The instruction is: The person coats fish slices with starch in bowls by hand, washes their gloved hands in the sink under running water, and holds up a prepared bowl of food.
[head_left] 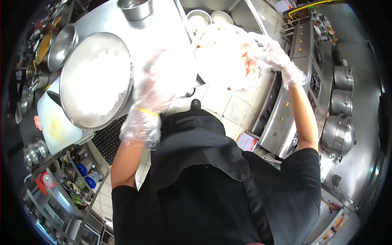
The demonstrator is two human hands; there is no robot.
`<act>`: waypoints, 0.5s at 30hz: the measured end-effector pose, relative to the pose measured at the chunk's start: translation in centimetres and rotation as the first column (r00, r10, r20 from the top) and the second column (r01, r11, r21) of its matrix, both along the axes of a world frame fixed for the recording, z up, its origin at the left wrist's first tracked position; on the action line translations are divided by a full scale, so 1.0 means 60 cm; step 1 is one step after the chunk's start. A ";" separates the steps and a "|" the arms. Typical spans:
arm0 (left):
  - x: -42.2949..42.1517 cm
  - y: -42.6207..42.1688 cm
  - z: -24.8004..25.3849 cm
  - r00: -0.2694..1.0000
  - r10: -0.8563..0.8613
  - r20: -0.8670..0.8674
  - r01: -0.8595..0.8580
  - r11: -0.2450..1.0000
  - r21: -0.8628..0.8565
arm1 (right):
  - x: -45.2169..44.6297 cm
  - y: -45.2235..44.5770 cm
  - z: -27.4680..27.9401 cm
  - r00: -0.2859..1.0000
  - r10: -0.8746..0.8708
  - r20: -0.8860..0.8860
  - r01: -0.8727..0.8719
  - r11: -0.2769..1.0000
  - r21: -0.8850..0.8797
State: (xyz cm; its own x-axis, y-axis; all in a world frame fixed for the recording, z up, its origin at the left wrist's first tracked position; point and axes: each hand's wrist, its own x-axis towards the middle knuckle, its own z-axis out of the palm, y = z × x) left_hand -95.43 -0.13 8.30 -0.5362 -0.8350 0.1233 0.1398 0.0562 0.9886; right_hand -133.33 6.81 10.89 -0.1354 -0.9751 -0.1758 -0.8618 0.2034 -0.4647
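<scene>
Both hands wear clear plastic gloves. My left hand [153, 81], with a yellow band at the wrist, is over the bright steel table, just right of a large round pan [96, 81] of white powder. Glare and motion smear its fingers, so what it may hold is unclear. My right hand [267, 53] is at the right rim of a large, overexposed round container, its fingers bent over the edge. Pale pinkish pieces [251, 63] that look like raw meat lie in that container beside the fingers.
A steel pot [136, 9] stands at the table's back. Two round bowls [199, 19] sit in the sink behind. Left are a perforated colander [62, 47] and a stained white cutting board [59, 124]. Stoves [281, 110] and large pots [338, 134] line the right.
</scene>
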 end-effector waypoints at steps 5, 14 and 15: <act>-0.210 0.043 -0.131 0.918 -0.313 0.244 0.317 0.948 0.027 | -0.039 0.048 -0.059 0.926 0.297 0.233 -0.290 0.955 -0.065; -0.294 0.078 -0.121 0.484 0.080 0.871 0.464 0.821 -0.332 | -0.151 -0.025 -0.256 0.626 0.532 -0.571 -0.729 0.660 -0.184; -0.282 0.080 -0.134 0.590 0.063 0.805 0.408 0.838 -0.364 | -0.149 -0.030 -0.260 0.649 0.555 -0.520 -0.721 0.666 -0.190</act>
State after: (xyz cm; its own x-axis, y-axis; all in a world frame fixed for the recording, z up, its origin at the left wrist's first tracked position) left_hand -112.34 4.67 0.23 -0.7425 -0.6662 -0.0701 -0.5839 0.5924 0.5551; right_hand -142.26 5.00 -4.74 0.5731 -0.8122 0.1088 -0.8183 -0.5744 0.0223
